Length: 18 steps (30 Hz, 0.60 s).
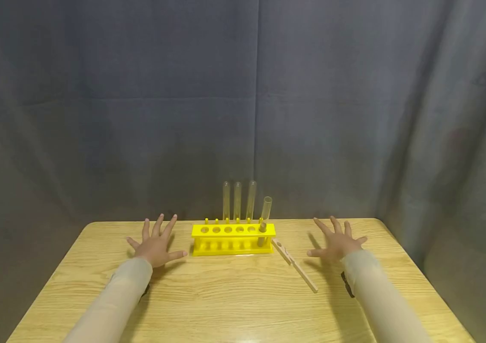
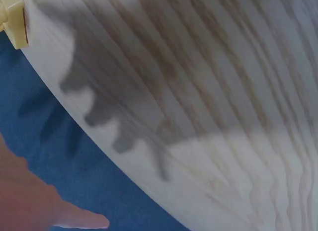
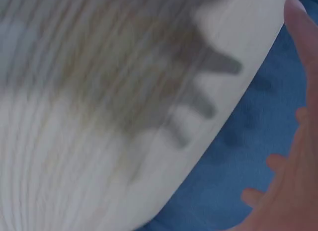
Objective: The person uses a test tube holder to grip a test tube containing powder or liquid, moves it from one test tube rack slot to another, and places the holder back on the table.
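Note:
Both hands hover over the table with fingers spread wide, holding nothing. My left hand (image 1: 155, 245) is left of a yellow test tube rack (image 1: 234, 230), its thumb pointing at the rack's near end. Three clear test tubes (image 1: 237, 200) stand upside down along the rack's back pegs. Another test tube (image 1: 266, 207) stands mouth up at the right end, with something greyish in its lower part. A wooden test tube holder (image 1: 303, 275) lies slanted between the rack and my right hand (image 1: 335, 244). In the left wrist view, a corner of the rack (image 2: 15, 17) shows.
The light wood table (image 1: 226, 305) has rounded far corners, and its far edge runs close behind the rack. Grey curtains (image 1: 183, 105) hang behind the table and on both sides. Hand shadows fall on the wood in both wrist views.

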{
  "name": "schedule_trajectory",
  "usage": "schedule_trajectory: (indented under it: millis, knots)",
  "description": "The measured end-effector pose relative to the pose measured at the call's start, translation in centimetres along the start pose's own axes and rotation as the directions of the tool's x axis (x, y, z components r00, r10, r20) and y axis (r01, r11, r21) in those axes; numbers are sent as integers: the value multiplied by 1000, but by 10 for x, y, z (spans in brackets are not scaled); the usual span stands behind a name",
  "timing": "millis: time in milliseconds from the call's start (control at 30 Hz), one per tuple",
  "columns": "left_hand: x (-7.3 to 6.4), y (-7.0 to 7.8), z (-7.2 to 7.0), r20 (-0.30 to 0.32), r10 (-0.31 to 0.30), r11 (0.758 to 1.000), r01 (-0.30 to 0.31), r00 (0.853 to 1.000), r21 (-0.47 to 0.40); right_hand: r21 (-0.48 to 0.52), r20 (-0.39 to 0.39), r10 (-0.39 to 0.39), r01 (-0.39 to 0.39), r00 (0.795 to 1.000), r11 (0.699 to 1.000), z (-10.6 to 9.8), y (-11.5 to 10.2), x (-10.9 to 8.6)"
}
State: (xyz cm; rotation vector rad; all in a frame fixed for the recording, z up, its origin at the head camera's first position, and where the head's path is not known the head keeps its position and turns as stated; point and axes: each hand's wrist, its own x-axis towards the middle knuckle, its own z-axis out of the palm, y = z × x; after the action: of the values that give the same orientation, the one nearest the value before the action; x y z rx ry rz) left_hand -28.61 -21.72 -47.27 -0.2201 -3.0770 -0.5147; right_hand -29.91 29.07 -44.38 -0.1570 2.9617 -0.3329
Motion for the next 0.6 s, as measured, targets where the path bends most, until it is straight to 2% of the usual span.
schedule_trajectory:
  millis: [133,267,400,600]
  knots:
    - [4,6,6,-60,28,996,-33,998,-86,36,-5,-26,26,1000,999,6,-4,1]
    - [7,13,12,-95,50,977,-69,994,-202,80,9,-44,43,999,996,11,-12,4]
    - [10,21,18,-95,73,940,-100,993,-325,129,-1,-89,89,996,988,15,-19,9]
    - [12,29,23,-59,75,879,-94,995,-467,208,-12,-166,165,986,964,27,-31,16]
